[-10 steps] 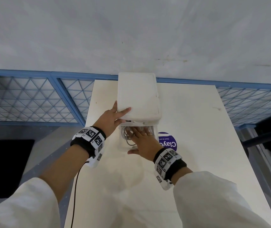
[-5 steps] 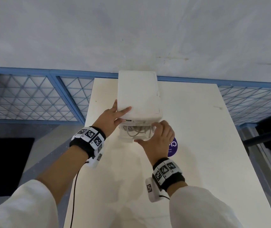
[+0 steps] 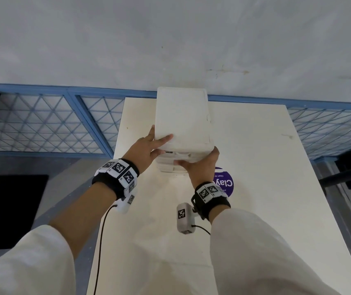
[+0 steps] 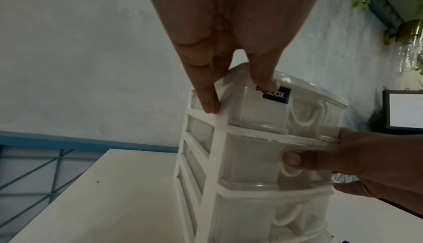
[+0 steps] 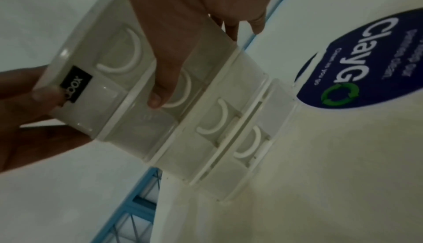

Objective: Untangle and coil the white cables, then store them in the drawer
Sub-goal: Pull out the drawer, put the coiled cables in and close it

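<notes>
A white bench (image 3: 255, 167) stands against a pale wall, with blue lattice railing (image 3: 42, 124) on either side behind it. At the far edge of the bench stands a white drawer tower (image 3: 183, 118) with clear fronts, all pushed in flush with the frame. Just beside its base lies a round purple sticker (image 3: 225, 184).

The left hand (image 3: 146, 150) has a steadying grip on the tower's top left corner: thumb laid across the lid, straight fingers (image 4: 206, 91) down the side frame. The right hand (image 3: 200, 165) is pressed against the second drawer (image 4: 254, 158) from the top, thumb on its front near the curved handle and fingers wrapped round the right corner of the tower.

The white cables cannot be made out; the drawer fronts are too cloudy to show what lies inside.
</notes>
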{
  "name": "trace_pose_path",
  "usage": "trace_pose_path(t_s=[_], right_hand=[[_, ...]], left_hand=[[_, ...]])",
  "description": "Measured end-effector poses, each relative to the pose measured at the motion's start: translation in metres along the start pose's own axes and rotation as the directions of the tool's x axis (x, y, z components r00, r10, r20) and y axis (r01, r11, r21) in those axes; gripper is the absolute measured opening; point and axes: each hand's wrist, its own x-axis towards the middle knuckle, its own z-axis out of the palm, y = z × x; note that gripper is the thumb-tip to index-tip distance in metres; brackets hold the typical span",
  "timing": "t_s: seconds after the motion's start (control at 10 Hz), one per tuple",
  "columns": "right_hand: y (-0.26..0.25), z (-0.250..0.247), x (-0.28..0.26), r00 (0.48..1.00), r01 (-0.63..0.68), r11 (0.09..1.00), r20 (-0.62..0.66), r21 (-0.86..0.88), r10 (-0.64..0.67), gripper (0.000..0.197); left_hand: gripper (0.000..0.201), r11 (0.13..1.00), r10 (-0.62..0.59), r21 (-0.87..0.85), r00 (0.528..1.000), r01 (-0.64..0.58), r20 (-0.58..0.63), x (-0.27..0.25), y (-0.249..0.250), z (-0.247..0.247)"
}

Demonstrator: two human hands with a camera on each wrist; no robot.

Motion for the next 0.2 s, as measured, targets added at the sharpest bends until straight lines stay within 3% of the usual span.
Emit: trace_pose_path(t_s=[0.1, 0.2], right_hand=[[-0.009, -0.006, -0.004, 0.999, 0.013, 0.998, 0.045, -0.062, -0.010, 0.119], [-0.007, -0.023, -0.010, 0.996, 0.073, 0.978, 0.056, -0.195, -0.063, 0.130]], left_hand=[[0.054, 0.999, -0.012, -0.045, 1.000, 0.013, 0.022, -0.003, 0.008, -0.005], [0.071, 0.994, -0.084, -0.063, 0.996, 0.086, 0.044, -0.007, 0.014, -0.003]])
